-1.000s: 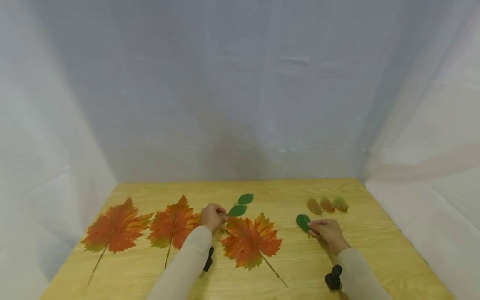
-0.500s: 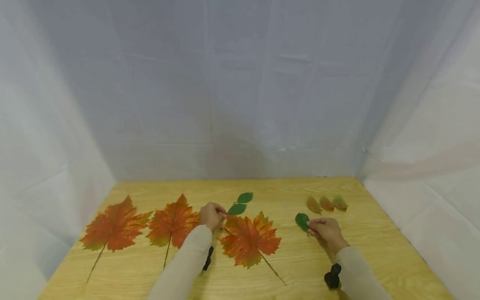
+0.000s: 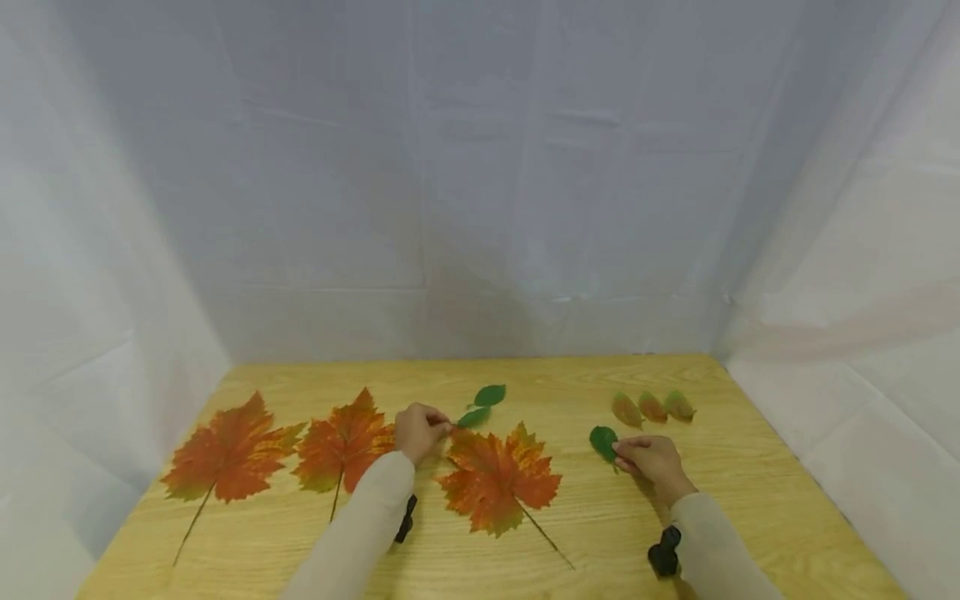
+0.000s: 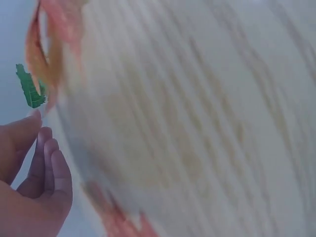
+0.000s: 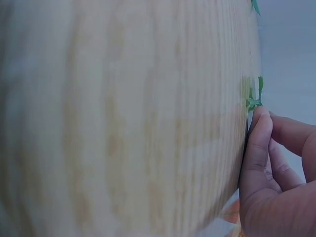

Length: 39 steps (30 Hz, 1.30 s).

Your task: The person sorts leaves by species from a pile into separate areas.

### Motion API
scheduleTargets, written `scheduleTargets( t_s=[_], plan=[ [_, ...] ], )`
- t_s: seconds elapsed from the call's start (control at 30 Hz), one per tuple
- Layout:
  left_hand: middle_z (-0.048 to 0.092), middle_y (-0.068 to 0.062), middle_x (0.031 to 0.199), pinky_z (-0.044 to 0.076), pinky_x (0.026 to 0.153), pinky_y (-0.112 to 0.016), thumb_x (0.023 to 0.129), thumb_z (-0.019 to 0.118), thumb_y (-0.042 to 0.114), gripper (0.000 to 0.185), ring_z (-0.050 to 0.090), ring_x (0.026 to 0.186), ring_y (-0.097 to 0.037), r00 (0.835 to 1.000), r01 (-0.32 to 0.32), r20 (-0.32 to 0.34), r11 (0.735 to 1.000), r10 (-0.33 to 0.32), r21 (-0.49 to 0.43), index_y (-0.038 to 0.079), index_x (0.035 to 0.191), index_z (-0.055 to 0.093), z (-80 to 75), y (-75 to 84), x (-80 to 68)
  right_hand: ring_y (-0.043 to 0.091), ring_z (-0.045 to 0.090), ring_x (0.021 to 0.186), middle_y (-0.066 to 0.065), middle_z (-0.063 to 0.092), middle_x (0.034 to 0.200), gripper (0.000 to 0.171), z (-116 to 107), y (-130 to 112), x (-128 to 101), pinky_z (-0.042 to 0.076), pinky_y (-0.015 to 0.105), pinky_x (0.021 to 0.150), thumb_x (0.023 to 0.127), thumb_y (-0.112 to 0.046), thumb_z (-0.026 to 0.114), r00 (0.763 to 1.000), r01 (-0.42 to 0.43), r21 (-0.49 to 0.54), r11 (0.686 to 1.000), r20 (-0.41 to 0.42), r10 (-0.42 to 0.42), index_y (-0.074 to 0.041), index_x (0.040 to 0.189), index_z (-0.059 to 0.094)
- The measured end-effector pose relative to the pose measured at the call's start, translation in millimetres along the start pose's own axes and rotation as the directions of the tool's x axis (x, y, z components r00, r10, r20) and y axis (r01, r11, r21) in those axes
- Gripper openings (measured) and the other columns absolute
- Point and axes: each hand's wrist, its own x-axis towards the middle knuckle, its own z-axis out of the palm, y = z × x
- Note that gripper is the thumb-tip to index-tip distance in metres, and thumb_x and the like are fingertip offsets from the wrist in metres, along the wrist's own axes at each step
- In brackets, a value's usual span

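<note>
Both wrist views: pale wooden counter (image 4: 197, 123) smeared by motion blur. Orange maple leaf (image 4: 42, 54) and small green leaf (image 5: 254, 96) blurred. Head view: left hand (image 3: 420, 431) hides the green twig's stem end.

A light wooden counter (image 3: 615, 542) with a pale yellow grain fills the lower part of the head view, its long streaks running left to right. White cloth (image 3: 480, 208) hangs behind it as a back wall, creased in faint horizontal and vertical folds, and meets the counter's far edge. More of the same cloth closes in the left side (image 3: 90, 350) and the right side (image 3: 855, 350), slanting down past the counter's edges. The light is soft and even, with a dim shadow low on the back cloth near the middle.
</note>
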Motion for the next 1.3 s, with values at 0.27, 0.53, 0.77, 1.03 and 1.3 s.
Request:
scheduleTargets(
  t_s=[0.27,0.53,0.77,1.03,1.3],
  plan=[
    [0.072,-0.008,0.091,0.056,0.071,-0.039,0.089,0.069,0.015,0.014,0.067,0.081,-0.022,0.995,-0.093,-0.028,0.995,0.092,-0.047,0.005,0.097,0.076,-16.0,29.5,-7.4,0.004,0.066,0.067,0.005,0.067,0.085,0.037,0,1,2,0.056,0.018,0.066,0.092,-0.008,0.064,1.0,-0.003,-0.016,1.0,-0.009,0.003,0.016,0.119,0.056],
    [0.072,-0.01,0.088,0.055,0.064,-0.03,0.09,0.067,0.013,0.016,0.066,0.074,-0.019,0.975,-0.223,-0.022,0.967,0.222,-0.12,0.002,0.097,0.076,16.4,80.4,-18.3,0.005,0.066,0.065,0.005,0.067,0.083,0.036,-2,0,2,0.056,0.018,0.064,0.092,-0.006,0.063,1.0,-0.002,-0.013,1.0,-0.013,0.002,0.017,0.119,0.056],
    [0.072,-0.005,0.087,0.052,0.061,-0.022,0.091,0.067,0.017,0.017,0.063,0.07,-0.01,0.978,-0.208,-0.018,0.972,0.207,-0.107,0.005,0.098,0.076,60.4,106.9,-25.1,0.006,0.066,0.064,0.004,0.067,0.08,0.034,0,1,4,0.056,0.019,0.063,0.091,-0.006,0.064,1.0,-0.002,-0.021,1.0,-0.024,0.001,0.016,0.116,0.058],
    [0.072,-0.005,0.08,0.051,0.055,-0.022,0.089,0.07,0.014,0.013,0.061,0.062,-0.007,0.99,-0.115,-0.099,0.983,0.101,-0.145,0.004,0.092,0.078,104.7,111.9,-33.0,0.006,0.065,0.064,0.005,0.067,0.08,0.033,1,1,4,0.055,0.018,0.062,0.091,-0.006,0.063,0.999,0.02,-0.046,0.999,-0.029,-0.021,0.017,0.114,0.059],
    [0.039,0.008,0.043,0.027,0.039,-0.019,0.088,0.068,0.008,0.042,0.03,0.041,-0.004,0.994,-0.082,-0.064,0.996,0.084,0.033,0.008,0.048,0.056,129.8,112.5,-45.8,0.005,0.065,0.063,0.004,0.067,0.078,0.033,1,0,2,0.055,0.018,0.062,0.091,-0.005,0.063,0.999,0.019,-0.034,0.999,-0.026,-0.019,0.017,0.115,0.058]
  ],
)
